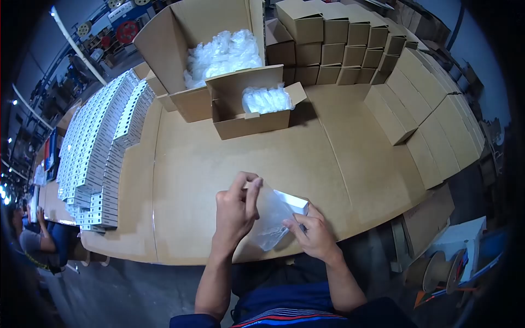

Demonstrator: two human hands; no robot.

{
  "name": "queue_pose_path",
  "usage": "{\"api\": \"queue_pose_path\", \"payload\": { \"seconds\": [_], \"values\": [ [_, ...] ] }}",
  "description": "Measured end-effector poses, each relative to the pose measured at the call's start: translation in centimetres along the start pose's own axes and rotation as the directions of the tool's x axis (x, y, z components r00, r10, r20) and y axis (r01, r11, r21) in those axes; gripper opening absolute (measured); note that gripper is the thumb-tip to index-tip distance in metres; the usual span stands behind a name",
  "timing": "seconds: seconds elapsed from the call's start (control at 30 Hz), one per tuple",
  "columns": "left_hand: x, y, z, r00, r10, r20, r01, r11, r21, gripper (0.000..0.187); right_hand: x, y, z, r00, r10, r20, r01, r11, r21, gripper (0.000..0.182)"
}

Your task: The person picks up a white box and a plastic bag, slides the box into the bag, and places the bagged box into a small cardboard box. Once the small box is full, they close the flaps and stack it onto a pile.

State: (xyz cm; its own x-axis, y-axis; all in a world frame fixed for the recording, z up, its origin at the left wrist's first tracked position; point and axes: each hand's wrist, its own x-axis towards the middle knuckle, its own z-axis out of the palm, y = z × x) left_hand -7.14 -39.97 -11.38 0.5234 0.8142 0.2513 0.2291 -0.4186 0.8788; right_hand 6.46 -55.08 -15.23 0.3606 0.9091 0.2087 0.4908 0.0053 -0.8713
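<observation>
The piece in hand looks partway done: the white box (298,204) and the bag (268,218) are together between the hands, near the middle of the desk's (246,158) near edge. The left hand (238,205) has its fingertips drawn close, pinching the bag's upper part; the right hand (314,232) has its fingers closed round the box's end, thumb against the bag. The view is poor there, so the box may be only partly inside.

Toward the far edge, the small carton (251,127) stands open with clear plastic (268,100) in it, and behind it the big carton (188,106) is open and heaped with more. Neither is closed up. Much seems left: white stacks (98,136) line the left edge, and brown cartons (309,30) fill the far right corner.
</observation>
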Motion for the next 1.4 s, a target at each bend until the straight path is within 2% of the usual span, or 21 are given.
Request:
{"api": "queue_pose_path", "payload": {
  "seconds": [0.07,0.1,0.17,0.2,0.27,0.3,0.37,0.4,0.47,0.53,0.63,0.67,0.7,0.77,0.83,0.93,1.03,1.07,1.17,1.3,1.4],
  "values": [
    [-0.1,-0.1,-0.4,0.975,-0.222,-0.016,0.208,0.934,-0.291,0.019,-0.5,0.6,-0.1,0.997,0.060,0.040,-0.059,0.998,-0.027,0.024],
    [-0.2,-1.1,0.0,0.974,-0.118,-0.192,0.053,0.948,-0.313,0.026,-0.6,1.2,0.3,0.997,0.068,-0.018,-0.067,0.997,0.047,0.025],
    [-1.0,-4.1,1.3,0.850,0.079,-0.520,-0.256,0.926,-0.277,0.046,-0.7,2.1,1.2,0.986,0.102,-0.135,-0.075,0.978,0.194,0.027],
    [-2.6,-4.0,1.4,0.917,-0.100,-0.386,-0.123,0.850,-0.513,0.066,-0.9,2.1,1.4,0.980,0.113,-0.166,-0.083,0.981,0.177,0.028],
    [-4.8,-4.3,1.7,0.979,-0.184,-0.090,0.071,0.714,-0.696,0.071,-0.7,2.0,1.8,0.966,0.122,-0.229,-0.090,0.985,0.145,0.030],
    [-5.7,-3.5,1.8,0.974,-0.209,0.084,0.200,0.631,-0.750,0.072,-0.7,2.2,2.2,0.962,0.114,-0.249,-0.076,0.984,0.160,0.030],
    [-5.8,-3.0,2.1,0.950,-0.252,0.184,0.310,0.678,-0.667,0.069,-0.7,2.7,3.1,0.954,0.100,-0.282,-0.046,0.981,0.191,0.031],
    [-5.7,-2.9,2.3,0.934,-0.272,0.231,0.356,0.697,-0.622,0.068,-0.8,2.6,3.1,0.969,0.122,-0.214,-0.088,0.983,0.163,0.031],
    [-5.6,-3.2,2.6,0.956,-0.246,0.159,0.292,0.752,-0.591,0.069,-1.3,2.4,2.5,0.981,0.177,-0.085,-0.169,0.981,0.095,0.034],
    [-5.6,-3.3,2.6,0.977,-0.191,0.091,0.209,0.812,-0.545,0.068,-1.6,3.3,2.5,0.985,0.104,-0.140,-0.076,0.978,0.194,0.030],
    [-6.7,-4.0,2.3,0.996,-0.092,0.019,0.091,0.896,-0.435,0.063,-1.0,3.2,-0.2,0.969,0.131,-0.211,-0.061,0.948,0.312,0.023],
    [-7.2,-4.8,2.3,0.997,-0.072,0.012,0.071,0.916,-0.395,0.062,0.1,2.3,-2.0,0.970,-0.003,-0.242,0.053,0.978,0.199,0.024],
    [-7.4,-5.2,2.3,0.999,-0.046,0.007,0.045,0.934,-0.356,0.060,0.4,2.2,-2.8,0.946,0.033,-0.322,0.040,0.975,0.219,0.026],
    [-7.5,-5.1,2.2,1.000,-0.030,0.005,0.030,0.949,-0.314,0.057,2.1,1.3,-4.1,0.879,-0.127,-0.461,0.266,0.930,0.253,0.045],
    [-7.4,-5.0,2.3,1.000,0.008,-0.008,-0.010,0.964,-0.265,0.055,3.6,-0.5,-5.5,0.873,-0.216,-0.437,0.384,0.857,0.344,0.049],
    [-7.6,-5.1,2.4,0.999,0.046,-0.013,-0.047,0.976,-0.212,0.053,5.1,-2.0,-6.8,0.898,-0.385,-0.212,0.435,0.852,0.291,0.048],
    [-7.8,-5.1,2.3,1.000,0.012,0.025,-0.006,0.978,-0.211,0.052,6.4,-2.4,-6.0,0.901,-0.422,-0.100,0.429,0.833,0.350,0.045],
    [-7.8,-4.8,2.1,0.999,-0.003,0.035,0.010,0.981,-0.193,0.052,6.5,-2.6,-5.8,0.924,-0.377,-0.071,0.375,0.847,0.377,0.040],
    [-7.6,-4.7,1.8,0.999,-0.001,0.036,0.007,0.987,-0.160,0.054,7.3,-3.2,-6.4,0.932,-0.352,0.081,0.318,0.906,0.280,0.035],
    [-7.5,-4.8,1.8,0.999,-0.019,0.035,0.024,0.990,-0.137,0.058,8.8,-3.7,-5.7,0.860,-0.510,0.021,0.497,0.847,0.190,0.029],
    [-7.5,-5.2,2.3,1.000,0.005,0.017,-0.002,0.986,-0.165,0.059,8.9,-5.4,-5.6,0.902,-0.415,0.120,0.395,0.905,0.159,0.028]
  ]
}}
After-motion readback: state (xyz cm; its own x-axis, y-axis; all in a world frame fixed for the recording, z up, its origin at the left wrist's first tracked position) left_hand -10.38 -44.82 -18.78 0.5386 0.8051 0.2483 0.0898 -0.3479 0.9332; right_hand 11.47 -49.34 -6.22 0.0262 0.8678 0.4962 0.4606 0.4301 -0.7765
